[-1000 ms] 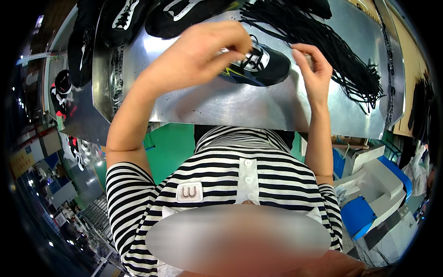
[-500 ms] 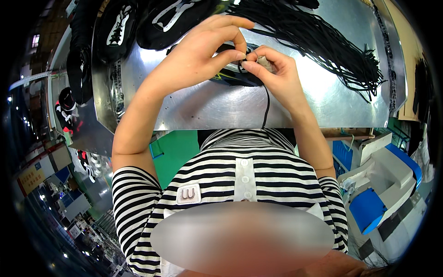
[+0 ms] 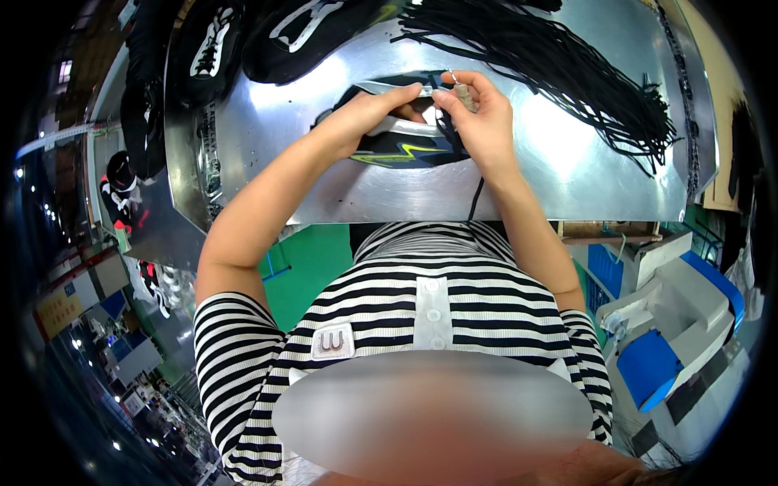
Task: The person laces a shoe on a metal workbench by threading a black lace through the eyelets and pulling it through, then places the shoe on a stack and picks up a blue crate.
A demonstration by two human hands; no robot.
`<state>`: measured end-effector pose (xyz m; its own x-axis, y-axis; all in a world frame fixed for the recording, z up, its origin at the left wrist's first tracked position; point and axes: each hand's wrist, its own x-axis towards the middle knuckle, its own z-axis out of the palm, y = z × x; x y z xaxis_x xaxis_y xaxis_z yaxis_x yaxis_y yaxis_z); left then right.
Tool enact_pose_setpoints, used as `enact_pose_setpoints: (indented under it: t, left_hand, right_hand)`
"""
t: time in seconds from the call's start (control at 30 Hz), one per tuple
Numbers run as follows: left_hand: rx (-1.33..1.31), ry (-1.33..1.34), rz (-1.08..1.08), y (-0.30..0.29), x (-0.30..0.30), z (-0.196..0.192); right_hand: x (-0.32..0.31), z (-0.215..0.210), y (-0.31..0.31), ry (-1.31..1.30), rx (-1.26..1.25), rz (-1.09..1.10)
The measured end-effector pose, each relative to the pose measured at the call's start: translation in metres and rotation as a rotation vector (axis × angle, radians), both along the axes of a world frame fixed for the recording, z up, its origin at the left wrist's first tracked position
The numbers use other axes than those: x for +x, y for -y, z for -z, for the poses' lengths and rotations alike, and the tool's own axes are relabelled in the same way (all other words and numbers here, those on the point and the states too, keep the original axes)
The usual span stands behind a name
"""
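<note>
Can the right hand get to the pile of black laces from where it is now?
Probably yes: the right hand pinches a lace at the shoe, and bare metal table lies between it and the pile of black laces.

1. A shiny sheet-metal worktable fills the upper middle, with bright glare patches from overhead light.
2. Below its front edge lies a green painted floor.
3. To the right stands a grey and blue machine.
4. The dim hall at left shows small ceiling lights and a yellow sign.
</note>
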<state>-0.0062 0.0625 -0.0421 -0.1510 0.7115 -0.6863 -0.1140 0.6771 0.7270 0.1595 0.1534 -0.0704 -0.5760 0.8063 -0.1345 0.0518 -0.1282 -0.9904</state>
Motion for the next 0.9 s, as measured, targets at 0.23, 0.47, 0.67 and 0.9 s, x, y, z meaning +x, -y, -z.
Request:
enact_pose_setpoints:
  t: [0.23,0.47,0.67,0.9]
  left_hand:
    - [0.139,0.148,-0.221,0.005,0.019,-0.006]
    - [0.367,-0.224,-0.327,0.009,0.045,-0.006]
    - [0.447,-0.274,-0.391,0.01,0.052,-0.005]
    - [0.463,-0.324,-0.378,0.012,0.057,-0.009]
  right_hand:
    - [0.01,0.003,0.008,0.083,0.177,0.024]
    - [0.013,-0.004,0.009,0.162,0.252,-0.025]
    - [0.025,-0.017,0.006,0.103,0.367,-0.108]
    - [0.035,-0.012,-0.003,0.102,0.596,-0.134]
